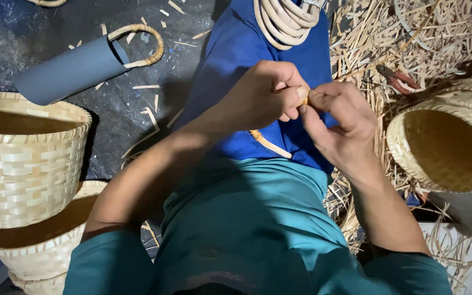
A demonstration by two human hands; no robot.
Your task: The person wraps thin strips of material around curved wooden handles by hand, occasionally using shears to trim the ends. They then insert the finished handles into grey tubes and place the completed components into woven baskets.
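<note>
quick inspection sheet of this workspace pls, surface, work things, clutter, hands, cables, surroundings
surface: dark mat with cut slivers scattered on it
job's things: thin cane strip pinched between both hands over the blue-clad lap; its lower end hangs free
clutter: heap of cane shavings on the person's right, red-handled pliers lying on it
grippers: left hand and right hand both closed on the strip, fingertips meeting
cables: nothing seen
surroundings: stacked woven baskets on the left, tipped basket on the right, cane coil ahead, grey roll with cane ring

Matt woven-cane baskets [25, 164], smooth blue cloth [236, 49]
</note>
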